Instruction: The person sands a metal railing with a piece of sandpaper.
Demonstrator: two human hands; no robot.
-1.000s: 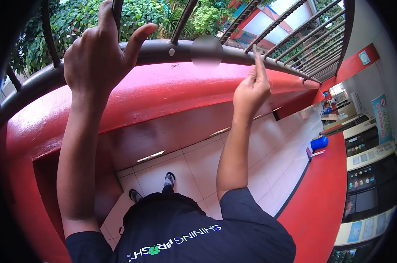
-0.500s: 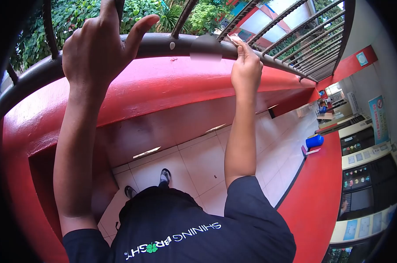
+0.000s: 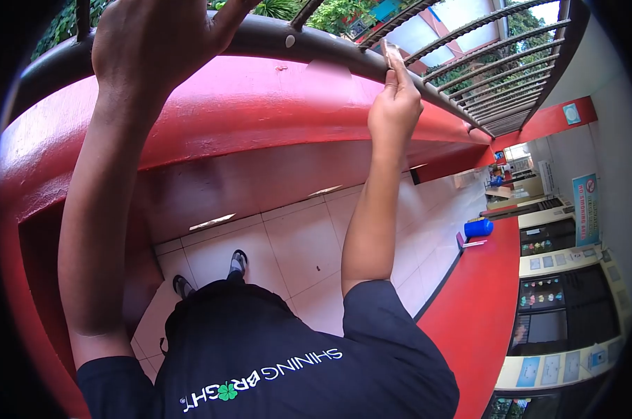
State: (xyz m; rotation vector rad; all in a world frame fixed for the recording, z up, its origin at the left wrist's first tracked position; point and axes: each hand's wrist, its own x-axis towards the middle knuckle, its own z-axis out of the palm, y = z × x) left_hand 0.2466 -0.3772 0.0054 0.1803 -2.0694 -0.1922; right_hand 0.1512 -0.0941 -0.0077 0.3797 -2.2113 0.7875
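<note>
My left hand (image 3: 145, 52) is raised in front of the dark metal top rail (image 3: 260, 38) at the upper left. Its thumb sticks out to the right, apart from the palm, and the other fingers run past the top of the view. Farther right, my right hand (image 3: 395, 112) pinches a small folded whitish piece (image 3: 393, 54), perhaps paper or cloth, between thumb and fingertips. That piece lies against the rail near the foot of a twisted bar (image 3: 400, 24). Whether it is pressed on the rail is hard to see.
Below the rail runs a glossy red-pink ledge (image 3: 225, 119). My feet in sandals (image 3: 238, 262) stand on pale floor tiles (image 3: 302, 248). A blue bucket (image 3: 479, 228), windows and a no-smoking banner (image 3: 587, 209) line the corridor at right. Plants show behind the bars.
The view has tipped down, so the rail and left hand sit higher and the left fingers leave the frame. My right hand, still pinching the piece, has shifted slightly right along the rail.
</note>
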